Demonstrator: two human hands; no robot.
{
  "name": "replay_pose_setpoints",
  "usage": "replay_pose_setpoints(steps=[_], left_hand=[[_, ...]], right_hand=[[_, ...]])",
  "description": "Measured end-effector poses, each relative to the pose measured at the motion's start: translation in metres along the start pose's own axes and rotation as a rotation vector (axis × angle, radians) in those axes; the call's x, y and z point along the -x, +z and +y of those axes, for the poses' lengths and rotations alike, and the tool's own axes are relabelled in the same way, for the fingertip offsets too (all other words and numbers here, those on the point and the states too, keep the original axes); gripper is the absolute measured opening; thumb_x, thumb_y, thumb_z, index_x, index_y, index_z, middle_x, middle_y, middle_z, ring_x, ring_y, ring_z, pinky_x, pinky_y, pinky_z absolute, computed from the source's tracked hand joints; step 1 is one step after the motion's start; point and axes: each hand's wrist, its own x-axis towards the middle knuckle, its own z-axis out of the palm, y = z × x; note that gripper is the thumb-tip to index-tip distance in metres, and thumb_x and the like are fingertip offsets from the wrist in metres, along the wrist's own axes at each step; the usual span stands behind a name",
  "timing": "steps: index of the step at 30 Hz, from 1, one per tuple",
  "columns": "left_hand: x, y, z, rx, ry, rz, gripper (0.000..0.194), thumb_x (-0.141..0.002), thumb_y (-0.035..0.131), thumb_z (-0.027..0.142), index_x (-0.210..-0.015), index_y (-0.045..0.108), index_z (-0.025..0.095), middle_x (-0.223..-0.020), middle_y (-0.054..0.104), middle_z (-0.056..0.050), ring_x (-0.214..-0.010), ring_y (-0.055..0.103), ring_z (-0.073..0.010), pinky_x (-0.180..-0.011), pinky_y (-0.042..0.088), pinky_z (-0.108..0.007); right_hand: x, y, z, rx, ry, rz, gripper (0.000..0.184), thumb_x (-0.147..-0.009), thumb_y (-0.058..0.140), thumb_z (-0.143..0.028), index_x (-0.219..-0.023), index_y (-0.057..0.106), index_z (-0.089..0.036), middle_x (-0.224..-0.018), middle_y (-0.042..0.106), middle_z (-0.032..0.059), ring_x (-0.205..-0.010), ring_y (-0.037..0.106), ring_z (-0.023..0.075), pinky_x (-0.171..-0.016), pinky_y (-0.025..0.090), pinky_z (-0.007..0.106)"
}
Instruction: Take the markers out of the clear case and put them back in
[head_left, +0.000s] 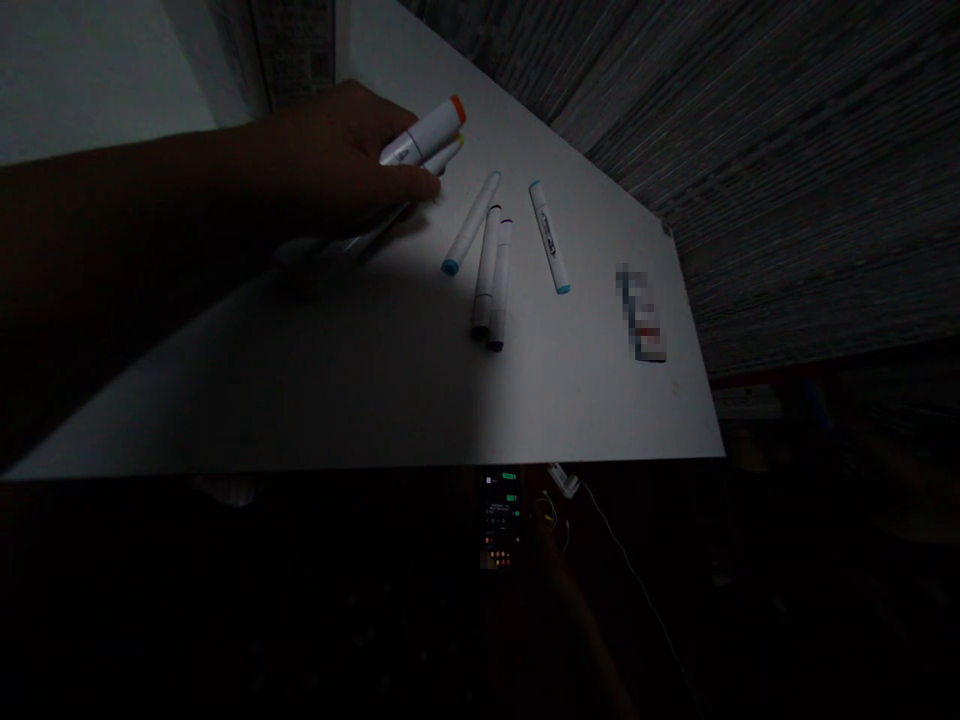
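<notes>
My left hand (367, 155) is above the white table (352, 400), closed around at least two white markers. One is a marker with an orange cap (427, 130); beside it is a marker with a yellow cap (448, 153). To the right of this hand lie a marker with light-blue ends (472, 222), a dark-ended marker (487, 275) and a purple-ended marker (502, 285), close together. A blue-ended marker (550, 238) lies apart. Below the table edge, what seems to be my right hand (559, 560) is a faint shape near a lit phone (499, 520); its fingers are lost in darkness.
A blurred-out small box-like object (643, 315) lies at the table's right side. A ridged grey surface (750, 180) borders the far edge. Beneath the front edge, a white plug-like block (564, 480) trails a thin cable (630, 565). The scene is very dim.
</notes>
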Motion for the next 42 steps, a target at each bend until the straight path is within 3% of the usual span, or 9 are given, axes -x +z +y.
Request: replay_pose_setpoints(steps=[7,15,26,31,36,39,42], left_hand=[[0.0,0.001,-0.001,0.031,-0.004,-0.005,0.032,-0.077,0.052,0.038,-0.09,0.061,0.01,-0.057,0.045,0.004,-0.049,0.037,-0.0038,-0.052,0.027,-0.017],[0.002,-0.001,0.005,0.019,-0.019,-0.01,0.028,-0.077,0.054,0.03,-0.092,0.061,0.008,-0.058,0.042,0.005,-0.051,0.036,-0.0043,-0.066,0.037,-0.025],[0.0,0.0,0.0,0.012,-0.024,-0.005,0.025,-0.076,0.055,0.03,-0.087,0.06,0.008,-0.057,0.044,0.005,-0.048,0.038,-0.0036,-0.066,0.041,-0.027],[0.0,0.0,0.0,-0.005,-0.014,-0.006,0.028,-0.076,0.054,0.033,-0.09,0.061,0.009,-0.058,0.043,0.005,-0.05,0.04,-0.0043,-0.066,0.042,-0.027],[0.002,-0.001,0.006,0.014,-0.049,-0.015,0.026,-0.077,0.053,0.031,-0.087,0.06,0.009,-0.056,0.042,0.006,-0.048,0.036,-0.0024,-0.062,0.037,-0.023],[0.003,-0.002,0.007,0.009,-0.043,-0.005,0.023,-0.077,0.053,0.03,-0.085,0.059,0.009,-0.057,0.043,0.005,-0.049,0.036,-0.0031,-0.062,0.036,-0.023],[0.004,-0.001,0.006,0.034,-0.027,-0.011,0.022,-0.078,0.054,0.029,-0.084,0.059,0.009,-0.056,0.042,0.005,-0.048,0.036,-0.0032,-0.064,0.035,-0.024]], right_hand=[[0.004,0.0,-0.003,-0.011,-0.001,0.0,0.031,-0.088,0.051,-0.033,-0.113,0.053,-0.015,-0.111,0.055,0.0075,-0.094,0.057,0.0176,-0.079,0.05,0.037],[0.008,-0.008,-0.003,-0.037,0.014,0.01,0.03,-0.089,0.051,-0.033,-0.113,0.053,-0.016,-0.112,0.055,0.0076,-0.095,0.057,0.0173,-0.08,0.05,0.037],[0.0,-0.016,0.003,-0.061,0.069,0.0,0.029,-0.089,0.05,-0.035,-0.108,0.055,-0.015,-0.106,0.058,0.0069,-0.089,0.058,0.0155,-0.077,0.051,0.034],[-0.001,-0.019,0.009,-0.084,0.099,-0.032,0.037,-0.071,0.065,-0.047,-0.097,0.062,-0.02,-0.093,0.065,0.0066,-0.082,0.061,0.0199,-0.07,0.051,0.032],[0.005,-0.026,0.013,-0.176,0.118,-0.143,0.061,-0.054,0.074,-0.053,-0.106,0.062,-0.023,-0.109,0.063,0.0106,-0.097,0.059,0.0271,-0.08,0.048,0.04],[0.011,-0.028,0.013,-0.251,0.129,-0.231,0.071,-0.053,0.071,-0.06,-0.114,0.059,-0.026,-0.121,0.056,0.0108,-0.107,0.055,0.0278,-0.089,0.044,0.043],[0.014,-0.028,0.014,-0.283,0.112,-0.237,0.07,-0.055,0.069,-0.062,-0.116,0.058,-0.028,-0.129,0.051,0.0088,-0.115,0.05,0.0272,-0.093,0.041,0.044]])
